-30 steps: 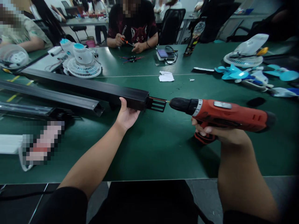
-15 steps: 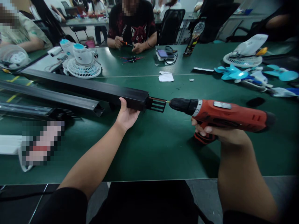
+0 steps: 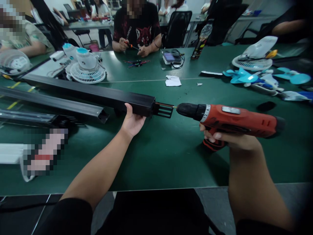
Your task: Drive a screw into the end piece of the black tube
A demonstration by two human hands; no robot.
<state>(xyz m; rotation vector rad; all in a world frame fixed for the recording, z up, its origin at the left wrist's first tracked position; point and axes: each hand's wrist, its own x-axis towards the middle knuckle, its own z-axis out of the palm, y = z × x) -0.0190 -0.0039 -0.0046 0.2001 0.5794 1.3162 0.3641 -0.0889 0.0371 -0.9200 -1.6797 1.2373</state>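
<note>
My left hand (image 3: 132, 121) grips the near end of a long black metal channel (image 3: 97, 94) that lies across the green table (image 3: 158, 153) and runs off to the far left. A black slotted end bracket (image 3: 163, 110) sticks out of that end. My right hand (image 3: 227, 138) is wrapped round the handle of a red and black cordless drill (image 3: 232, 120), held level. The drill's bit touches the right edge of the bracket.
Two more black channels (image 3: 56, 106) lie to the left. White desk fans (image 3: 85, 65) stand at the back left, with blue fan blades (image 3: 246, 78) and a fan grille (image 3: 254, 62) at the right. A person in a black shirt (image 3: 137, 29) works across the table. Paper scraps (image 3: 173, 81) lie mid-table.
</note>
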